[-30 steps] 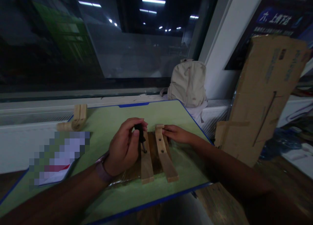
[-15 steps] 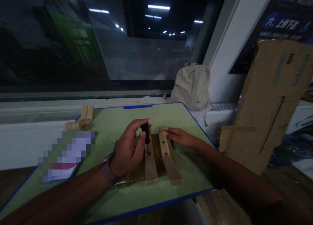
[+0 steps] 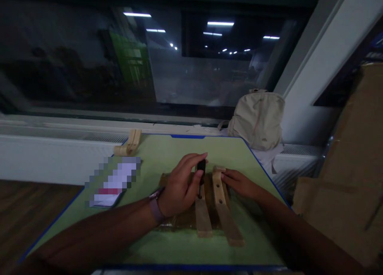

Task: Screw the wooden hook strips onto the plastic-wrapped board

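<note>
My left hand (image 3: 182, 183) is closed around the black handle of a screwdriver (image 3: 201, 171). The shaft points down at a hole or screw in the left curved wooden piece (image 3: 203, 219). My right hand (image 3: 239, 182) is closed at the far end of a second curved wooden piece (image 3: 227, 219), with its fingertips on the side of it. Two dark round holes or screw heads show in that piece. Both pieces lie over a brown, shiny wrapped slab (image 3: 179, 223). The far end of the left piece is mostly hidden behind my left hand.
Under everything is a light green table with a blue edge (image 3: 149, 243). More joined wooden pieces (image 3: 133, 141) stand at its back left corner, near a blurred phone-like item (image 3: 119, 183). Behind are a beige backpack (image 3: 259, 119) and a window; cardboard (image 3: 341, 195) leans at the right.
The whole view has swung left, so table and hands appear further right. Both hands keep their holds, and the screwdriver stays over the left wooden piece.
</note>
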{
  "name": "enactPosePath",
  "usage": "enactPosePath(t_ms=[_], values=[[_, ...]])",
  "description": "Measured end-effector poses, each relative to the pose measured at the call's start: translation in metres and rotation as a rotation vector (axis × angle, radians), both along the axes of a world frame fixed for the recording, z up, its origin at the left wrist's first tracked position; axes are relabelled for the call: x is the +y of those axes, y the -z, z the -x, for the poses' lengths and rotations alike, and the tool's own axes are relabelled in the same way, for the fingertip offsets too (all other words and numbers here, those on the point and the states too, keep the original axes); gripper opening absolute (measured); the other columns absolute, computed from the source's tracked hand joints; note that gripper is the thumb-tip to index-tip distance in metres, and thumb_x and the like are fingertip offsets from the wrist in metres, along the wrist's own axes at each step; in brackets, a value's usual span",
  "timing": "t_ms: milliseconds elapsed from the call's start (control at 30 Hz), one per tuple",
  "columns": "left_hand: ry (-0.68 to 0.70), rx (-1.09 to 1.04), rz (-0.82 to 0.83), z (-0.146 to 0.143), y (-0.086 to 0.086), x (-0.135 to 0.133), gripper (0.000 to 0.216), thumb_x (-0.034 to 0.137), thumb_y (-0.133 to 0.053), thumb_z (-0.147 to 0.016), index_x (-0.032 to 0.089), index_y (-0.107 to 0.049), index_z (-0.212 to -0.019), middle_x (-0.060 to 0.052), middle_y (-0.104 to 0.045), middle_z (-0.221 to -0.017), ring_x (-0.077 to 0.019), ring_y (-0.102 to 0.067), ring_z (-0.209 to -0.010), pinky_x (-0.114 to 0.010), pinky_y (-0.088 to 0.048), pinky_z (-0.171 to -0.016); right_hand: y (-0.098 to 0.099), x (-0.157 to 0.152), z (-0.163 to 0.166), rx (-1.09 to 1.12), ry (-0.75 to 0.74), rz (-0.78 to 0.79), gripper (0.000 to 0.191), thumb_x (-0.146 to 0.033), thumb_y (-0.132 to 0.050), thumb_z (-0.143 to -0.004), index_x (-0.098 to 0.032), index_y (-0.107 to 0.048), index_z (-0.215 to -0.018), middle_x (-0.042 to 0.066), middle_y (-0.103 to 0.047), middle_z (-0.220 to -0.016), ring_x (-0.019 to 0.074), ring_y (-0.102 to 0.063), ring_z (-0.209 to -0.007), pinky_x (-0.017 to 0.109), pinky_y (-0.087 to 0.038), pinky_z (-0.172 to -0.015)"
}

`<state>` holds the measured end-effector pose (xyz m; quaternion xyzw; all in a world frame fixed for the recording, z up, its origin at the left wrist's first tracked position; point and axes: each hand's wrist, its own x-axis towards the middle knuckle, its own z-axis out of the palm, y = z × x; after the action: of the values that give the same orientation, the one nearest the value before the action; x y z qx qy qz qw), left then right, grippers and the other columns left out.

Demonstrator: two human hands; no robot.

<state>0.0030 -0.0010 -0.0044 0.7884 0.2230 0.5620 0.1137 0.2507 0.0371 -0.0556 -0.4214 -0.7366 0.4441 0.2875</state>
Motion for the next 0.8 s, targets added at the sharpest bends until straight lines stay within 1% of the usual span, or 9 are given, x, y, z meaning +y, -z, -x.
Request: enactPosePath(t_ms=[67,133,233,300,400,500,600,733,800], values=[[0.038,-0.024,0.009,-0.0016,0.0006,0.0012,0.037,0.015,-0.042,-0.101,0.023,-0.05,-0.137,-0.01,-0.065,-0.114,-0.0194,-0.062,-0.109,-0.035,-0.052,-0.093,-0.0027,-0.0013,0.0,-0.036,0.014,-0.004,0.075,-0.081,-0.052,-0.086,-0.02,-0.075,-0.125,0.015,-0.073,-0.129,0.0364,-0.065,-0.123,0.057,-0.042,-0.115],[0.039,-0.02,-0.004,-0.0023,-0.0005,0.0027,0.032,0.018,-0.042,-0.102,0.022,-0.053,-0.131,-0.01,-0.065,-0.11,-0.0203,-0.062,-0.108,-0.036,-0.052,-0.093,-0.0043,-0.0018,-0.0007,-0.064,0.038,0.003,0.078,-0.081,-0.052,-0.086,-0.018,-0.075,-0.125,0.016,-0.073,-0.129,0.0379,-0.064,-0.124,0.058,-0.04,-0.116],[0.011,0.013,-0.056,-0.0019,-0.0039,0.0039,0.028,0.029,-0.059,-0.097,0.021,-0.057,-0.124,-0.009,-0.062,-0.106,-0.0202,-0.062,-0.102,-0.034,-0.055,-0.087,-0.0051,-0.001,-0.0018,-0.095,0.068,0.04,0.082,-0.083,-0.053,-0.083,-0.017,-0.074,-0.126,0.018,-0.071,-0.132,0.0402,-0.063,-0.126,0.06,-0.039,-0.116],[-0.012,0.012,-0.058,-0.0017,-0.0051,0.0032,0.028,0.028,-0.063,-0.095,0.022,-0.059,-0.122,-0.007,-0.062,-0.103,-0.0189,-0.063,-0.097,-0.032,-0.056,-0.084,-0.0052,-0.0001,-0.0021,-0.096,0.102,0.037,0.085,-0.087,-0.053,-0.08,-0.017,-0.076,-0.123,0.019,-0.071,-0.131,0.0418,-0.063,-0.127,0.061,-0.037,-0.117],[-0.001,0.002,-0.063,-0.0028,-0.0037,0.0008,0.032,0.02,-0.054,-0.098,0.022,-0.056,-0.13,-0.009,-0.066,-0.104,-0.02,-0.064,-0.097,-0.034,-0.057,-0.083,-0.0063,0.0004,-0.0015,-0.095,0.112,0.037,0.086,-0.089,-0.053,-0.077,-0.018,-0.078,-0.119,0.019,-0.072,-0.129,0.0429,-0.062,-0.127,0.062,-0.037,-0.118],[0.05,-0.013,-0.068,-0.0046,0.0002,0.0004,0.041,0.015,-0.044,-0.099,0.021,-0.045,-0.14,-0.012,-0.067,-0.108,-0.0216,-0.065,-0.099,-0.039,-0.058,-0.085,-0.0081,0.0003,-0.0005,-0.078,0.079,0.042,0.081,-0.086,-0.055,-0.079,-0.019,-0.078,-0.118,0.019,-0.072,-0.13,0.0419,-0.063,-0.127,0.06,-0.038,-0.117],[0.095,-0.032,-0.081,-0.005,0.0026,0.0029,0.039,0.014,-0.041,-0.099,0.022,-0.044,-0.138,-0.012,-0.067,-0.108,-0.0218,-0.065,-0.1,-0.042,-0.057,-0.089,-0.0078,0.0004,-0.0005,-0.07,0.064,0.031,0.074,-0.082,-0.056,-0.082,-0.021,-0.079,-0.115,0.017,-0.073,-0.128,0.0415,-0.064,-0.125,0.061,-0.04,-0.116],[0.071,-0.025,-0.139,-0.0037,0.0013,0.0053,0.035,0.024,-0.059,-0.096,0.023,-0.049,-0.13,-0.01,-0.06,-0.108,-0.0214,-0.062,-0.102,-0.036,-0.058,-0.084,-0.0051,0.0009,-0.0022,-0.081,0.083,0.03,0.075,-0.082,-0.055,-0.082,-0.02,-0.078,-0.117,0.018,-0.074,-0.127,0.0412,-0.066,-0.122,0.061,-0.043,-0.113],[0.029,-0.032,-0.149,-0.0033,-0.0001,0.0047,0.037,0.024,-0.065,-0.093,0.022,-0.052,-0.127,-0.008,-0.057,-0.107,-0.0194,-0.061,-0.1,-0.033,-0.057,-0.082,-0.0042,0.0013,-0.0029,-0.089,0.073,0.026,0.076,-0.082,-0.055,-0.083,-0.02,-0.077,-0.12,0.017,-0.073,-0.128,0.0402,-0.065,-0.123,0.06,-0.043,-0.113]])
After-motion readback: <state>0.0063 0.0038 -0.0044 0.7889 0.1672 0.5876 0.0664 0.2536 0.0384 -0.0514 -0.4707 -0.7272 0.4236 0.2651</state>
